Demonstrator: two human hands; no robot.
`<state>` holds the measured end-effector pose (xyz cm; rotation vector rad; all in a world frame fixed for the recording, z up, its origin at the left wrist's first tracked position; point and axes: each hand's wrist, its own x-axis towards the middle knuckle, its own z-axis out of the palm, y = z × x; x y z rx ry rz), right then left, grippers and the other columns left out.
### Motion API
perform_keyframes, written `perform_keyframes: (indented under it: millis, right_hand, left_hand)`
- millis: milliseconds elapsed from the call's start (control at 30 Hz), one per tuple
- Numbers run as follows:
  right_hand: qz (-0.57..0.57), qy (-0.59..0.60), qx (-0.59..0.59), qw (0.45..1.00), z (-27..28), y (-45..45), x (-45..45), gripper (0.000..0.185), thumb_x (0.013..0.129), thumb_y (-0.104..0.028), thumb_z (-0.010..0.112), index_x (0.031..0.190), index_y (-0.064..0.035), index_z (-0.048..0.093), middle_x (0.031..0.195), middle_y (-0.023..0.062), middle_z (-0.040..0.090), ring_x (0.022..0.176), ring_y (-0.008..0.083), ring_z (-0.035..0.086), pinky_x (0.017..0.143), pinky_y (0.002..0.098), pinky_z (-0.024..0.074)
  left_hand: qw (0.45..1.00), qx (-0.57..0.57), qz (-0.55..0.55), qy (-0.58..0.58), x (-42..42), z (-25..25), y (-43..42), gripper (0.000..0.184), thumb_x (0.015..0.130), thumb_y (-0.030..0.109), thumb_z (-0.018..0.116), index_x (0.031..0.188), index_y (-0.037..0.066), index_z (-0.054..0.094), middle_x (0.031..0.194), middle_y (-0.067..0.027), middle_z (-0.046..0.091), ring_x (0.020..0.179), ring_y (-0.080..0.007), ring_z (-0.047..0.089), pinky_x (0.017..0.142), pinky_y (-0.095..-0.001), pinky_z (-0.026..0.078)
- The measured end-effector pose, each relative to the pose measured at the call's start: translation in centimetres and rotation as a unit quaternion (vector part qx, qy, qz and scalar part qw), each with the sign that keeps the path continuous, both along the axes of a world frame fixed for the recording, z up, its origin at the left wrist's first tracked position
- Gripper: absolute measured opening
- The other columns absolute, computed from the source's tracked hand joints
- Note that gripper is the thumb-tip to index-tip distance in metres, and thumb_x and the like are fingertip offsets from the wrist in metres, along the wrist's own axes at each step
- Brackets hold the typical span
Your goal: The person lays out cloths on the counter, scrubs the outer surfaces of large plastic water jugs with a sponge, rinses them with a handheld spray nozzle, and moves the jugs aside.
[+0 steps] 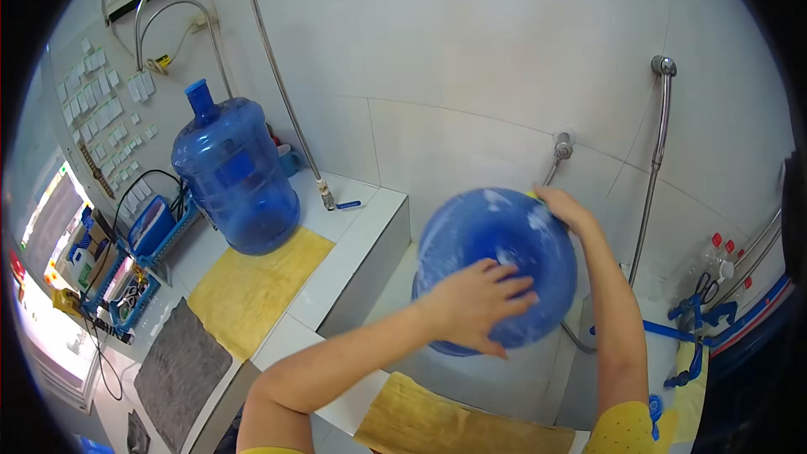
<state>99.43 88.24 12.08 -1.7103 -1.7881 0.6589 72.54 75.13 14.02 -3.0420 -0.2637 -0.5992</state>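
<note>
A large blue water jug [454, 227] is tilted in the white basin, its round end facing me, with white suds on it. My left hand [483, 303] lies across that end with its fingers spread, pressing on the plastic. At the far right edge of the jug is my right hand [567, 208], fingers bent over the rim. A sliver of something yellow shows by its fingertips; most of it is hidden. The jug's neck is out of sight.
Another blue water jug [235, 172], capped, stands on the left ledge beside a yellow cloth [261, 286] and a grey cloth [181, 374]. A folded yellow cloth [454, 416] covers the basin's front edge. Metal hoses [651, 176] hang at right, near plastic bottles [702, 261].
</note>
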Motion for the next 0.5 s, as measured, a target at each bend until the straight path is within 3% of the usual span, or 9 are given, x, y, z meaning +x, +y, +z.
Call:
perform_keyframes:
  millis: [67, 133, 200, 267, 300, 367, 400, 433, 500]
  right_hand:
    - [0.079, -0.067, -0.078, 0.992, 2.8, 2.3, -3.4, 0.036, 0.091, -0.034, 0.043, 0.100, -0.0085, 0.067, 0.099, 0.0188, 0.065, 0.095, 0.0347, 0.060, 0.084, 0.0393, 0.0463]
    - [0.209, -0.234, 0.038, 0.949, 4.6, 1.2, -10.2, 0.030, 0.086, -0.030, 0.046, 0.091, -0.0106, 0.069, 0.093, 0.0176, 0.066, 0.091, 0.0335, 0.063, 0.082, 0.0422, 0.0481]
    - [0.266, -0.353, 0.052, 0.895, 5.6, -3.0, -16.3, 0.026, 0.080, -0.024, 0.049, 0.086, -0.0106, 0.070, 0.090, 0.0154, 0.067, 0.088, 0.0334, 0.063, 0.078, 0.0459, 0.0495]
    - [0.367, -0.443, 0.114, 0.810, 5.7, -7.7, -19.3, 0.027, 0.081, -0.029, 0.049, 0.083, -0.0085, 0.067, 0.089, 0.0124, 0.066, 0.085, 0.0326, 0.061, 0.076, 0.0431, 0.0489]
    - [0.369, -0.444, 0.111, 0.809, 5.6, -7.0, -19.0, 0.027, 0.081, -0.029, 0.049, 0.083, -0.0085, 0.067, 0.089, 0.0124, 0.066, 0.085, 0.0326, 0.061, 0.076, 0.0431, 0.0489]
    - [0.351, -0.417, 0.104, 0.832, 4.9, -4.7, -16.9, 0.027, 0.081, -0.024, 0.048, 0.090, -0.0099, 0.069, 0.092, 0.0137, 0.066, 0.089, 0.0338, 0.063, 0.077, 0.0463, 0.0493]
    - [0.241, -0.287, 0.144, 0.916, 4.4, -3.3, -14.3, 0.029, 0.083, -0.027, 0.049, 0.094, -0.0086, 0.068, 0.093, 0.0149, 0.066, 0.091, 0.0347, 0.062, 0.080, 0.0446, 0.0484]
    - [0.121, -0.146, 0.180, 0.965, 3.7, -1.9, -10.8, 0.031, 0.085, -0.029, 0.049, 0.098, -0.0073, 0.066, 0.093, 0.0160, 0.066, 0.094, 0.0356, 0.061, 0.084, 0.0429, 0.0476]
    - [0.037, -0.085, 0.083, 0.992, 1.9, 0.4, -4.4, 0.034, 0.088, -0.031, 0.050, 0.109, -0.0067, 0.062, 0.105, 0.0165, 0.063, 0.102, 0.0364, 0.057, 0.089, 0.0406, 0.0449]
  left_hand:
    - [0.997, 0.009, 0.008, 0.072, 1.6, -0.1, -1.6, 0.082, 0.067, 0.059, 0.067, 0.132, 0.014, 0.045, 0.138, -0.0132, 0.041, 0.122, -0.0342, 0.042, 0.100, -0.0494, 0.035]
    - [0.995, 0.003, 0.045, 0.084, 3.1, -0.1, -2.5, 0.083, 0.066, 0.060, 0.067, 0.133, 0.016, 0.044, 0.140, -0.0132, 0.038, 0.124, -0.0346, 0.040, 0.100, -0.0525, 0.033]
    - [0.992, -0.004, 0.082, 0.095, 3.3, -0.9, -2.5, 0.084, 0.065, 0.061, 0.067, 0.134, 0.018, 0.043, 0.141, -0.0132, 0.036, 0.125, -0.0350, 0.038, 0.101, -0.0556, 0.030]
    - [0.997, -0.025, 0.065, 0.016, 3.0, -1.5, -2.1, 0.087, 0.063, 0.062, 0.067, 0.134, 0.017, 0.044, 0.140, -0.0144, 0.037, 0.125, -0.0356, 0.038, 0.101, -0.0583, 0.029]
    - [0.997, -0.028, 0.066, 0.014, 2.9, -1.1, -2.0, 0.087, 0.063, 0.062, 0.067, 0.134, 0.017, 0.044, 0.140, -0.0144, 0.037, 0.125, -0.0356, 0.038, 0.101, -0.0583, 0.029]
    - [0.991, -0.041, 0.100, 0.076, 2.4, -0.1, -2.1, 0.092, 0.062, 0.063, 0.068, 0.137, 0.018, 0.041, 0.139, -0.0153, 0.037, 0.127, -0.0363, 0.035, 0.101, -0.0598, 0.026]
    - [0.991, -0.042, 0.099, 0.073, 2.1, -0.1, -2.0, 0.092, 0.062, 0.063, 0.068, 0.137, 0.018, 0.041, 0.139, -0.0153, 0.037, 0.127, -0.0363, 0.035, 0.101, -0.0598, 0.026]
    - [0.989, -0.037, 0.114, 0.082, 1.7, -0.1, -1.9, 0.095, 0.061, 0.063, 0.069, 0.138, 0.018, 0.038, 0.140, -0.0151, 0.036, 0.128, -0.0366, 0.033, 0.101, -0.0599, 0.026]
    - [0.987, -0.029, 0.127, 0.091, 1.0, 0.0, -1.5, 0.099, 0.060, 0.063, 0.069, 0.140, 0.017, 0.035, 0.142, -0.0149, 0.034, 0.130, -0.0369, 0.031, 0.101, -0.0601, 0.026]
